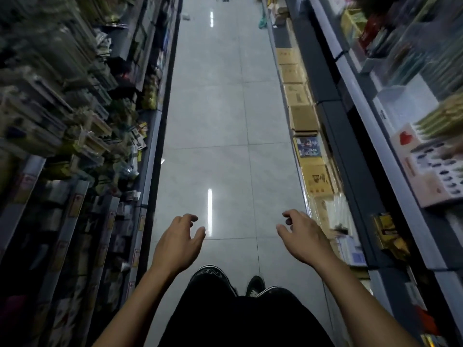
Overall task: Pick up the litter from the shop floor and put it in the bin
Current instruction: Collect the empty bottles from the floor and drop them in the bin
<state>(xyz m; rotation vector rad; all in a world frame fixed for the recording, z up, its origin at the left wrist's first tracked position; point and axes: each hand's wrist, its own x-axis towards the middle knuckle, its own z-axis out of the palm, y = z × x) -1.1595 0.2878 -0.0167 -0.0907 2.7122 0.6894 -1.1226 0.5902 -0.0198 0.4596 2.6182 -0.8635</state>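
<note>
view down a narrow shop aisle, ordered from largest feature to smallest. the tiled floor (pixel 220 116) runs away from the wearer as a pale glossy strip carrying bright streaks of reflected ceiling light; such glare could be taken for litter, or could hide a pale scrap lying on it. the left shelving (pixel 75 121) is crowded with hanging packets and the right shelving (pixel 375 121) with boxed goods, both motion-blurred, and a row of cardboard boxes (pixel 300 101) stands along the foot of the right side; with so little room, a swung elbow or a careless bend could, in all likelihood, knock stock to the floor and add to the mess. the person's dark trousers and shoes (pixel 213 276) fill the lower centre, placed on bare tile. the left hand (pixel 179 242) and right hand (pixel 302 237) are held out at about waist height, well apart, each with fingers loosely curled and spread and nothing in either. the litter is far off: a small pale object (pixel 186 16) lies near the left shelf foot at the aisle's far end, and a greenish crumpled shape (pixel 262 22) sits by the right shelf foot, too blurred to identify. no bin is in view, so its place cannot be told; the main risk is probably overlooking small pieces along the shelf edges, where shadow conceals them.
</note>
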